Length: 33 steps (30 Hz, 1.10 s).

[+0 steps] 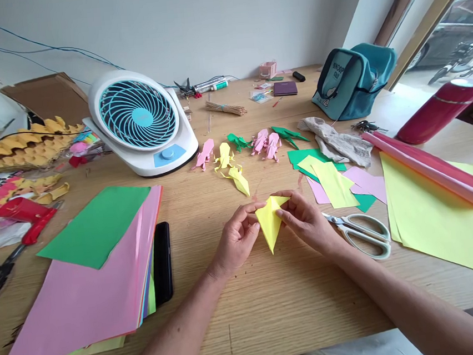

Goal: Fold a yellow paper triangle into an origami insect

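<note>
A folded yellow paper (271,224), pointed at its lower end, is held between my two hands above the wooden table (250,315). My left hand (239,236) pinches its left edge with thumb and fingers. On the other side, my right hand (305,221) grips the upper right part, its thumb lying on the paper's face. Beyond them stand small folded paper figures: yellow (224,155), pink (204,154) and green (239,142). White-handled scissors (367,234) lie just right of my right hand.
At left lie pink sheets (93,303), a green sheet (99,227), a black phone (162,263) and a red-handled tool (36,224). A fan (141,119) stands behind. Paper scraps (333,182), yellow sheets (445,219), a red bottle (439,110) and a teal bag (347,86) are right.
</note>
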### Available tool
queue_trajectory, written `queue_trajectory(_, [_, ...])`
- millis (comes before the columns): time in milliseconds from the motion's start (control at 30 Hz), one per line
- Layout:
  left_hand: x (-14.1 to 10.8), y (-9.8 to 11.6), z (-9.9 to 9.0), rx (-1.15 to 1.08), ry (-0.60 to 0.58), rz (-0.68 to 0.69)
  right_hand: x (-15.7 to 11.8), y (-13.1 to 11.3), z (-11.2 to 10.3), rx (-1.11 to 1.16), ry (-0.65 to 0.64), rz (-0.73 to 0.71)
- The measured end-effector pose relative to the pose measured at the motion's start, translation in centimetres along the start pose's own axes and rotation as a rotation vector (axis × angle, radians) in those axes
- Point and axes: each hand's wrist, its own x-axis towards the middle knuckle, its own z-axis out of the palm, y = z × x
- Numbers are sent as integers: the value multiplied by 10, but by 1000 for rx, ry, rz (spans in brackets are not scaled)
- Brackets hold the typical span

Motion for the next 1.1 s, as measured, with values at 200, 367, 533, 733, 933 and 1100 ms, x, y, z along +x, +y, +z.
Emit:
queue_trajectory(200, [1,0,0,1,45,4,-3,-3,-2,-63,-6,-1])
queue_trajectory(367, [1,-4,-1,34,107,15,-6,-5,-2,-125,-35,-12])
queue_trajectory(533, [1,-2,0,19,175,19,-10,-9,-3,-156,-72,-77])
queue_trajectory(733, [2,-2,0,-45,262,23,-12,-15,-4,-321,-146,-235])
queue_trajectory(933, [1,-7,-1,-2,215,61,-12,-16,-3,-531,-41,-376])
queue_trajectory(1100, [0,-5,-1,366,197,166,-14,-21,-7,-743,-62,-434])
